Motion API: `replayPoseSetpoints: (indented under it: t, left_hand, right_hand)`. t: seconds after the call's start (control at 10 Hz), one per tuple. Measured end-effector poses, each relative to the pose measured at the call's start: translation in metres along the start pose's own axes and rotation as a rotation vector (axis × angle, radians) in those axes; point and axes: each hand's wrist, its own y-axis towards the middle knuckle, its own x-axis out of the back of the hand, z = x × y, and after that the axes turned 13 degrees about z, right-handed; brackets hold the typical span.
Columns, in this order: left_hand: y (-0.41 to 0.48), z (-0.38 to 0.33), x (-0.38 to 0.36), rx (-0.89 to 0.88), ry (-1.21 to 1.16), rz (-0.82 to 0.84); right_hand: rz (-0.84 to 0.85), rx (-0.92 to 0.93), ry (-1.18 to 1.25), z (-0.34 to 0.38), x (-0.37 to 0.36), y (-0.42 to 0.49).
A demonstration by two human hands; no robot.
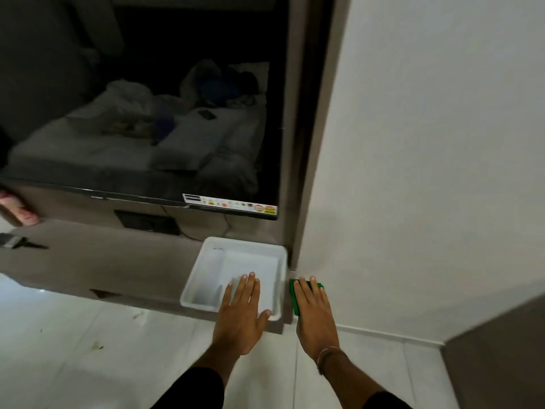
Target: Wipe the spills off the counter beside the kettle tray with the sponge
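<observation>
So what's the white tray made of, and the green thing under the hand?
The tray looks like smooth white plastic: thin moulded walls, rounded corners, a slight sheen. The sponge, pressed flat under the right hand, looks like a green scouring pad, matte; its texture is too blurred to confirm.

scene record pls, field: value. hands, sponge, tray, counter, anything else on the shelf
left hand: flat, palm down, on the front part of the tray
right hand: flat, pressing the sponge
sponge: green, in the narrow strip of counter between tray and wall
tray: white plastic, no kettle in it, at the counter's right end
counter: brown, spills not discernible
wall: white, right of the sponge
TV: off, above the counter
brush: far left on the counter
</observation>
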Motion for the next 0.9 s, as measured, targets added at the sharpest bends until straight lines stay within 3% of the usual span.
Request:
replayPoseSetpoints:
  t: [0.1, 0.3, 0.7, 0.9]
  left_hand:
    - [0.027, 0.073, 0.009, 0.029, 0.018, 0.025]
    - [0.082, 0.133, 0.003, -0.012, 0.088, 0.051]
    - [0.108, 0.159, -0.035, -0.036, 0.004, 0.133]
    - [0.101, 0.148, -0.029, -0.086, 0.027, 0.099]
  right_hand:
    - [0.040, -0.002, 0.017, 0.056, -0.019, 0.062]
    - [0.143, -0.066, 0.029, 0.089, -0.053, 0.139]
    - [0.302, -0.175, -0.001, 0.086, -0.107, 0.172]
    - [0.313, -0.095, 0.019, 0.083, -0.097, 0.165]
